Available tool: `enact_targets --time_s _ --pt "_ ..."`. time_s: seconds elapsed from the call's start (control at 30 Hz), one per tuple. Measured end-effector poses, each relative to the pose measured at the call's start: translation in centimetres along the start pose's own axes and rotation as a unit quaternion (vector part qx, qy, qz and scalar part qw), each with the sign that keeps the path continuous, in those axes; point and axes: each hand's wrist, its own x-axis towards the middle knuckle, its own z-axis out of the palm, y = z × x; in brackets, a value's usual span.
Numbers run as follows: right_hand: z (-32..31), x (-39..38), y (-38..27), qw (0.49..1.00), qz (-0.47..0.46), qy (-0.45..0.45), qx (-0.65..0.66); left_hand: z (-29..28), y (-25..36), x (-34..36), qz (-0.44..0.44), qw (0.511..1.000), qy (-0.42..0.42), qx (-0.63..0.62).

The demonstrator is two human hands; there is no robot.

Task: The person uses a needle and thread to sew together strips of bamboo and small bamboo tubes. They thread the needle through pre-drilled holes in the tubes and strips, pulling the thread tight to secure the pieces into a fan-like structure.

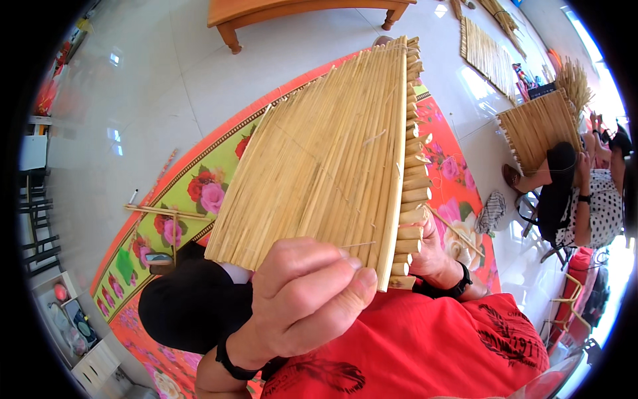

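Observation:
A panel of yellow reed stalks point(332, 153) bound side by side stands tilted in front of me, cut ends lined along its right edge. My left hand point(299, 299), a black band at its wrist, is closed at the panel's lower edge, pinching a thin pale thread point(359, 245) between thumb and fingers. My right hand point(435, 256), with a black watch, grips the panel's lower right corner from behind and is partly hidden by the stalk ends. A thin stick point(458, 233) pokes out beside that hand. My red garment point(425, 346) fills the foreground.
A floral floor mat point(193, 193) with an orange border lies under me, with loose sticks point(163, 211) and a small dark phone point(158, 258) on it. A wooden bench point(266, 13) stands far ahead. At right a seated person point(578, 199) holds another reed panel point(538, 126); a further reed mat point(488, 56) lies beyond.

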Motion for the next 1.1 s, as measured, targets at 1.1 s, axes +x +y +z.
enact_targets --time_s 1.1 --pt "1.5 1.6 -1.4 0.999 0.027 -0.005 -0.022 -0.6 1.2 1.0 0.006 0.987 -0.023 0.157"
